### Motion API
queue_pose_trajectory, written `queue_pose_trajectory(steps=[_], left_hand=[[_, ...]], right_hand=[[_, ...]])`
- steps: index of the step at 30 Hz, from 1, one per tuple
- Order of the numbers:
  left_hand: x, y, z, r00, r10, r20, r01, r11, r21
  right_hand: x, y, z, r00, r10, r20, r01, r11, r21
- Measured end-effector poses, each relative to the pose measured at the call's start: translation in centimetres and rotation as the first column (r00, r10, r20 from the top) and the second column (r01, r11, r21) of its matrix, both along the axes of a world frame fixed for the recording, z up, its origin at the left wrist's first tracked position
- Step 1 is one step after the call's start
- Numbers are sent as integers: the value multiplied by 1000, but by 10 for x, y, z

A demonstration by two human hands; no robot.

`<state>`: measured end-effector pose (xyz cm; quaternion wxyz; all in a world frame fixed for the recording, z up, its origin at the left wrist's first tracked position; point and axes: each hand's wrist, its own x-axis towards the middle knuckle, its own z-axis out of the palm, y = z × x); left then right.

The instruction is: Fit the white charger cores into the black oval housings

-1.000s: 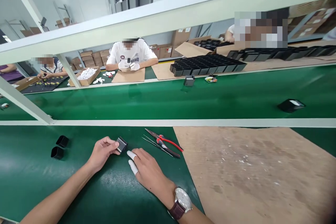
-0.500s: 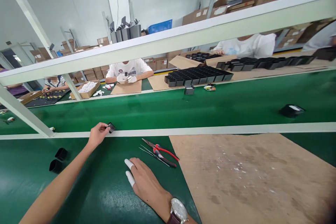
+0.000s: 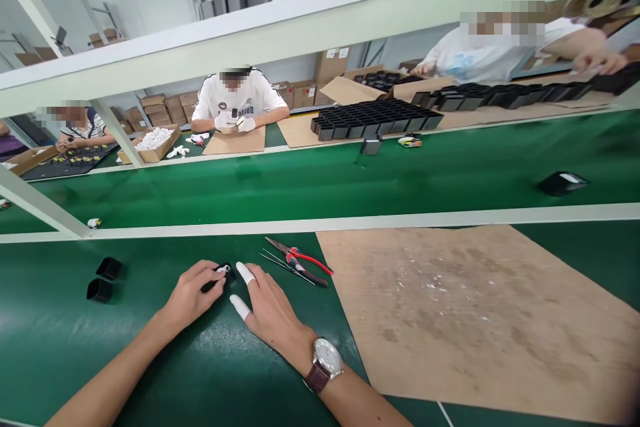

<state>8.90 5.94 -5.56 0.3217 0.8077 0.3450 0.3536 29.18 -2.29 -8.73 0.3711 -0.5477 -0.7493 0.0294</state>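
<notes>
My left hand [image 3: 193, 297] pinches a small black housing [image 3: 226, 272] with something white in its opening, just above the green tabletop. Right beside it is my right hand [image 3: 275, 313], palm down with its fingers apart. White finger cots [image 3: 241, 307] cover its thumb and index finger, and nothing is in its grasp. Behind it lie red-and-black long-nose pliers [image 3: 303, 261] and thin metal tweezers [image 3: 285, 267]. Two black hollow cases [image 3: 109, 268] rest on the table to the left.
A stained cardboard sheet [image 3: 450, 307] with white scraps covers the right side. Beyond a white rail [image 3: 260, 225] runs a green conveyor belt [image 3: 280, 190] carrying several small parts. Co-workers sit across it, near rows of black cases [image 3: 375, 120]. A white shelf beam [image 3: 280, 30] crosses overhead.
My left hand has brought the black housing from the rail back onto my side, close to my right hand. The view has tilted down; my right hand remains open.
</notes>
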Motion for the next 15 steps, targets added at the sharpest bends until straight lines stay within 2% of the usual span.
queue_pose_trajectory(steps=[1, 2, 4, 5, 6, 7, 9, 11, 15], left_hand=[[4, -4, -2, 995, 18, 99, 2, 980, -199], [8, -9, -4, 977, 50, 207, 39, 913, -405], [14, -19, -5, 913, 135, 385, 198, 678, -708], [17, -23, -4, 882, 168, 440, 282, 561, -778], [18, -27, -3, 859, 185, 477, 348, 472, -810], [19, -30, -2, 843, 191, 504, 397, 412, -820], [20, -33, 0, 826, 186, 533, 452, 347, -822], [20, -34, 2, 819, 185, 544, 476, 311, -823], [21, -35, 3, 828, 184, 530, 467, 299, -832]], right_hand=[[0, 0, 0, 999, 27, -34, -26, 1000, 16], [0, -1, 0, 995, 59, -75, -56, 998, 40], [1, -2, 2, 979, 126, -160, -110, 988, 104], [1, -2, 3, 968, 152, -197, -127, 983, 136], [1, -3, 5, 959, 172, -227, -136, 977, 164], [1, -4, 6, 951, 184, -250, -140, 973, 184], [1, -5, 9, 942, 200, -271, -146, 968, 206], [1, -6, 10, 941, 209, -268, -154, 965, 211], [-2, -5, 9, 948, 183, -260, -134, 972, 193]])
